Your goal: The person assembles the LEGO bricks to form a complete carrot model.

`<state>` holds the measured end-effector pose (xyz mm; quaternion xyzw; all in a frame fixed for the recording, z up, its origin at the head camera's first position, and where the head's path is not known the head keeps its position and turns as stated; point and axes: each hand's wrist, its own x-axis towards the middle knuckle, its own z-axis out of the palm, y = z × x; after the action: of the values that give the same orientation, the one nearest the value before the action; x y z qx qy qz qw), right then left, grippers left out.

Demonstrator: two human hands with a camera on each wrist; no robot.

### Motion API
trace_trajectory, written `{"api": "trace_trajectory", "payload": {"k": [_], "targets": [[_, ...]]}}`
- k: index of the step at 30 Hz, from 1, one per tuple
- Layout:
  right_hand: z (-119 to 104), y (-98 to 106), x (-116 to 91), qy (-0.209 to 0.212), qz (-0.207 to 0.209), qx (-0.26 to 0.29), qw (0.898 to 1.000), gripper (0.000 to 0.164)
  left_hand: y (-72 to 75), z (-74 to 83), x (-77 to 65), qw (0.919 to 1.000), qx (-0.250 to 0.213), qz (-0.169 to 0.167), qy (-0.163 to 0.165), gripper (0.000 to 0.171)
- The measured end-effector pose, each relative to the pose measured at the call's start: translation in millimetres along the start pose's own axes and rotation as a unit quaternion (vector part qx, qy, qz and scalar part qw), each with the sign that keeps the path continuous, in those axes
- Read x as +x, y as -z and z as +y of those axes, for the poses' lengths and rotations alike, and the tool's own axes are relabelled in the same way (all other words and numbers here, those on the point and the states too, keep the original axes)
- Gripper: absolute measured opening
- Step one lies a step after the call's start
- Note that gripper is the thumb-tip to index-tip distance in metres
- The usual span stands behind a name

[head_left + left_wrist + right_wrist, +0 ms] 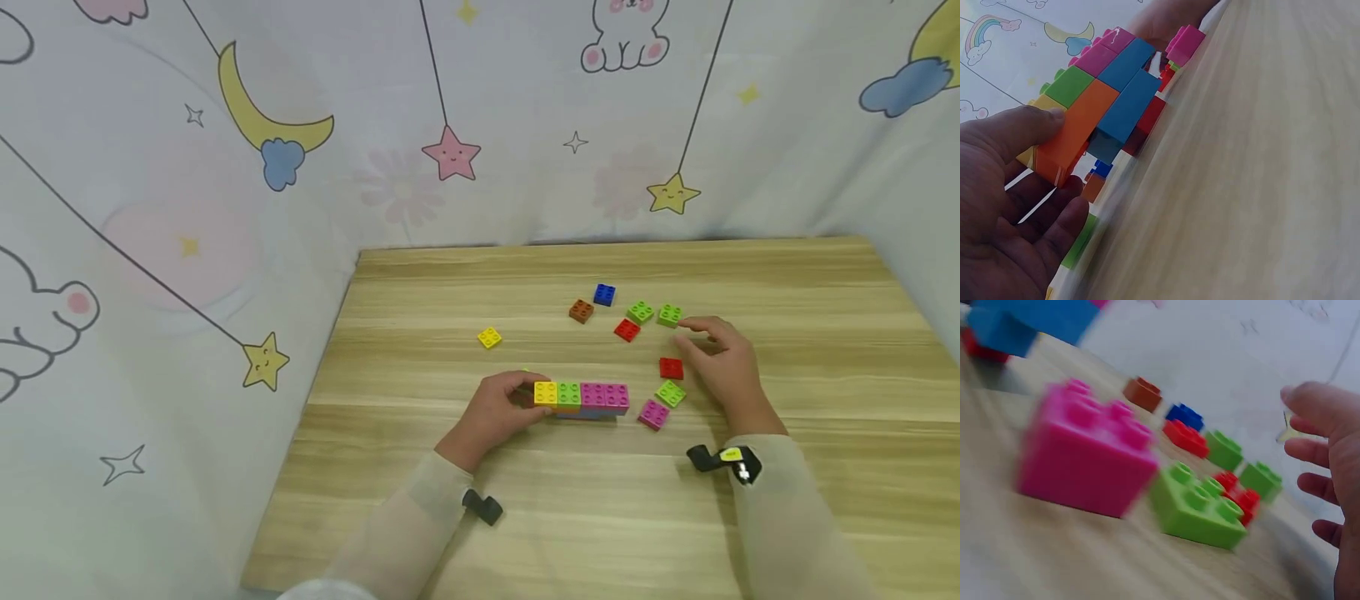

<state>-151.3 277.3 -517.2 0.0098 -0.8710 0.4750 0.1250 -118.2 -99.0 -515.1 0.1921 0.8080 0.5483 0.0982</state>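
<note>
My left hand pinches the left end of a built row of toy bricks, thumb on its near side and fingers behind. Its top shows yellow, light green and pink bricks. In the left wrist view, orange and blue bricks lie beneath, with a red brick lowest. My right hand hovers at the right with nothing in its grasp, fingers parted, its fingertips close to a light green brick. Below that hand's fingers lie a red brick, another light green brick and a pink brick.
Farther back on the wooden table are a blue brick, a brown brick, a red brick and a green brick. A yellow brick lies alone at the left. A patterned curtain hangs behind.
</note>
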Motion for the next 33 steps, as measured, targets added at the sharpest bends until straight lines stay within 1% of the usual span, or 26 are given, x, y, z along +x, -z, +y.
{"api": "trace_trajectory", "payload": {"k": [3,5,7,10,12,15,20,23,25,27,29,33], "targets": [[16,8,14,-0.04,-0.007,-0.005,0.999,0.047,0.4,0.2,-0.5,1.0,-0.001,0.001,0.001,0.036],[22,12,22,-0.06,-0.024,-0.018,0.998,0.056,0.4,0.2,-0.9,1.0,-0.003,-0.001,0.005,0.036],[26,14,30,-0.07,-0.046,-0.035,0.996,0.062,0.1,0.3,-1.1,0.9999,-0.006,-0.004,0.008,0.036],[30,14,39,-0.068,-0.08,-0.072,0.992,0.068,-0.9,-0.3,-1.4,0.9999,-0.007,-0.007,0.009,0.036],[30,12,43,-0.06,-0.097,-0.09,0.989,0.069,-1.4,-0.7,-1.6,0.9999,-0.008,-0.007,0.008,0.036],[33,9,48,-0.04,-0.11,-0.119,0.986,0.067,-1.7,-0.9,-2.5,1.0,-0.004,-0.005,0.008,0.035],[35,6,50,-0.014,-0.106,-0.149,0.983,0.059,-1.7,-0.1,-3.2,0.9999,0.001,-0.002,0.011,0.035],[36,5,50,0.0,-0.098,-0.152,0.983,0.053,-1.4,-0.2,-2.9,0.9999,-0.001,-0.003,0.011,0.035],[35,5,50,0.002,-0.093,-0.15,0.984,0.051,-1.1,-0.5,-2.5,0.9999,0.0,-0.003,0.01,0.035],[35,5,49,-0.007,-0.087,-0.144,0.986,0.051,-0.8,-0.6,-2.3,1.0,0.001,-0.002,0.008,0.035],[33,6,48,-0.025,-0.077,-0.133,0.988,0.052,-0.5,-0.6,-1.9,1.0,0.003,-0.001,0.004,0.035],[26,9,39,-0.061,-0.047,-0.095,0.993,0.056,-0.1,-0.2,-1.0,1.0,0.005,0.001,-0.001,0.036]]}}
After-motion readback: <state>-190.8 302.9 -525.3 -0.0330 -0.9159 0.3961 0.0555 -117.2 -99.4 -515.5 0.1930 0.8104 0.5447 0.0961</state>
